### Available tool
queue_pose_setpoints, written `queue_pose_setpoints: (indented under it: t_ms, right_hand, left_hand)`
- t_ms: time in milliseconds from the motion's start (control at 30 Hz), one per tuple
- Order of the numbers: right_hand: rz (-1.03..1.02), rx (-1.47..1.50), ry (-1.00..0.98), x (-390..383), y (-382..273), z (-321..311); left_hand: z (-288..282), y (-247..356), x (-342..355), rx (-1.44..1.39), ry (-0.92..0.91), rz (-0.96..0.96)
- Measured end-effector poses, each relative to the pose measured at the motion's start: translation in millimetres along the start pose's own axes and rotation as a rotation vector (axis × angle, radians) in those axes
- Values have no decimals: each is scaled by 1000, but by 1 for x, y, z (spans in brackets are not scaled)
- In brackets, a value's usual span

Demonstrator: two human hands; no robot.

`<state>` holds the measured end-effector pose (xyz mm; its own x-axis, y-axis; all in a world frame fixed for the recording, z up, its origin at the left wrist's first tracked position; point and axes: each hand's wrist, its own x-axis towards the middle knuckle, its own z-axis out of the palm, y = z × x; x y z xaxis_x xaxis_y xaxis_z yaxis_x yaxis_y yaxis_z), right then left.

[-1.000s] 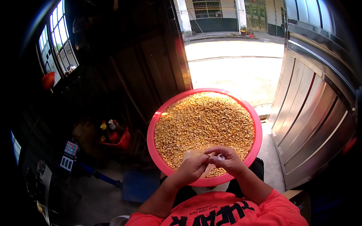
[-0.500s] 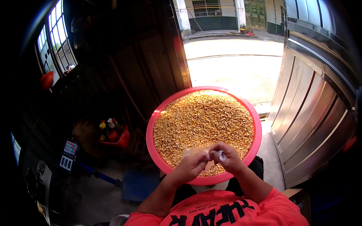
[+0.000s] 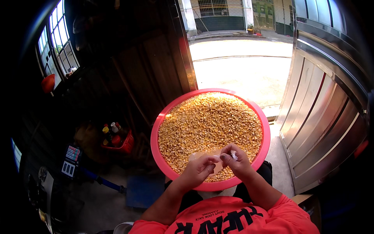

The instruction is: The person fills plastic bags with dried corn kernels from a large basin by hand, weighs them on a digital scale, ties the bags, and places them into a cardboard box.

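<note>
A wide red tub (image 3: 266,144) full of yellow corn kernels (image 3: 210,121) stands right in front of me. Over its near side I hold a thin, clear plastic bag (image 3: 218,169). My left hand (image 3: 197,170) is closed with its fingers curled at one side of the bag, which also shows behind the fingertips. My right hand (image 3: 238,162) pinches the other side between thumb and forefinger. A crumpled whitish bit of the plastic pokes out past the right fingers. The hands are slightly apart, and the exact grip of the left fingertips is partly hidden.
A silver metal door (image 3: 307,113) stands at the right of the bright doorway. To the left are a red basket of bottles (image 3: 126,145), a scale's keypad display (image 3: 71,160) and its blue platform (image 3: 145,192). A dark wall panel (image 3: 159,74) borders the doorway.
My hands have moved a little apart from nearly touching, leaving more of the clear plastic showing between them. The tub and kernels stay in place.
</note>
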<state>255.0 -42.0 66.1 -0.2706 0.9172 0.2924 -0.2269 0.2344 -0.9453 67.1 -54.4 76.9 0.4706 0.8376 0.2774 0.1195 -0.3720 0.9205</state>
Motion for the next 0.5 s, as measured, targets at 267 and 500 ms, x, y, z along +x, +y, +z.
queue_pose_setpoints:
  t_ms: [267, 500]
  right_hand:
    - [18, 267, 52, 2, -3, -8]
    - [33, 296, 57, 3, -5, -10]
  left_hand:
    - [-11, 0, 1, -167, -16, -64]
    - [-17, 9, 2, -344, 35, -145]
